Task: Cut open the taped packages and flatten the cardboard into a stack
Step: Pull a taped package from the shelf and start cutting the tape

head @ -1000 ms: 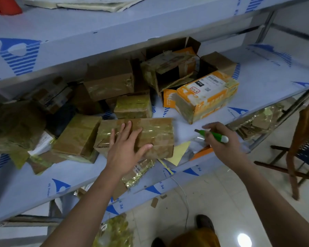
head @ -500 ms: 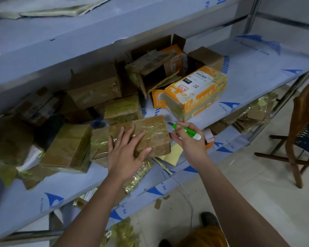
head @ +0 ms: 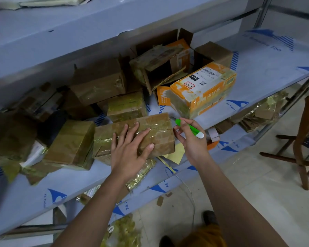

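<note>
While our head camera looks down on the wide pale-blue film-covered metal shelf [head: 257, 82], we see brown taped cardboard packages heaped across it, none yet flattened into a stack. Behind our landmark, the long brown tape-wrapped cardboard package [head: 137, 129] near the shelf's front edge, stands an orange-and-white printed carton [head: 203, 90], with a smaller yellow-taped brown box [head: 127, 106] just beside it. Our left hand [head: 130, 148] lies flat on the landmark package, fingers [head: 125, 132] straight and spread across its taped top, thumb over the near face, pressing it steady. Our right hand [head: 191, 138], which a second ago hung well to the right of the package above the shelf edge, has come up against its right end; its fingers are curled round a slim green-and-white utility cutter [head: 189, 127], the tip aimed at the package's far right corner. Whether the blade touches tape we cannot tell. We judge the reach over and the first cut about to begin, with the tape seam running out from under the left fingertips toward the cutter.
</note>
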`<state>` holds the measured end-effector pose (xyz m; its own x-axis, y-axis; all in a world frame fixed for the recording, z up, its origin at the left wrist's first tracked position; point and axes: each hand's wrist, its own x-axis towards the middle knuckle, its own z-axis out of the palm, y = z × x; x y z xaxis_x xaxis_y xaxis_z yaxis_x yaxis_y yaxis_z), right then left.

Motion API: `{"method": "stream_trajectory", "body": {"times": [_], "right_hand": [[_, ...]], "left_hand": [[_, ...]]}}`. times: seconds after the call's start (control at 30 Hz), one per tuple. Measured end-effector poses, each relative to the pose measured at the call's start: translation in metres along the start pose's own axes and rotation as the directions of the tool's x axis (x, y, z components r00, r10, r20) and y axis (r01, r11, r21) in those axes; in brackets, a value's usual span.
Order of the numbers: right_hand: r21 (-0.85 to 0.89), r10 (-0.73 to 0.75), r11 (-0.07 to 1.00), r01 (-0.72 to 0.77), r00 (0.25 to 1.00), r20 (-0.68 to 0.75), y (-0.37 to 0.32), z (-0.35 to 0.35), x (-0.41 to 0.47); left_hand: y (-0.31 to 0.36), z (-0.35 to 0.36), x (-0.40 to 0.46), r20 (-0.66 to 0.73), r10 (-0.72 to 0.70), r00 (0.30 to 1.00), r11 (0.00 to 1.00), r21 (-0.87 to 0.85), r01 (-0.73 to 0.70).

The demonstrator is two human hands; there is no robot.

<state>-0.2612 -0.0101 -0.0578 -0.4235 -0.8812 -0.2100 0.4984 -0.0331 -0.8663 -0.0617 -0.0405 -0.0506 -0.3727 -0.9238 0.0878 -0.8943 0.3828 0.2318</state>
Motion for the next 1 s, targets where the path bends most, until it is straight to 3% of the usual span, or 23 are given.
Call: {"method": "stream_trajectory", "body": {"times": [0.37,0.67,1.0], "right_hand": [[0.036,0.019,0.999,-0.021,0.999,0.035,-0.003,-0.005,-0.006],[-0.090,-0.012,0.996,0.021,0.996,0.092,-0.002,-0.019,-0.013],[-0.079,-0.028,0.996,0.033,0.998,0.064,0.005,-0.023,-0.024]], "left_hand": [[0.001,0.004,0.001,-0.001,0.002,1.000,1.000,0.029,-0.002],[0.002,0.004,0.000,-0.013,0.012,1.000,1.000,0.016,-0.012],[0.000,0.004,-0.004,-0.016,0.044,0.999,0.999,0.005,-0.044]]}}
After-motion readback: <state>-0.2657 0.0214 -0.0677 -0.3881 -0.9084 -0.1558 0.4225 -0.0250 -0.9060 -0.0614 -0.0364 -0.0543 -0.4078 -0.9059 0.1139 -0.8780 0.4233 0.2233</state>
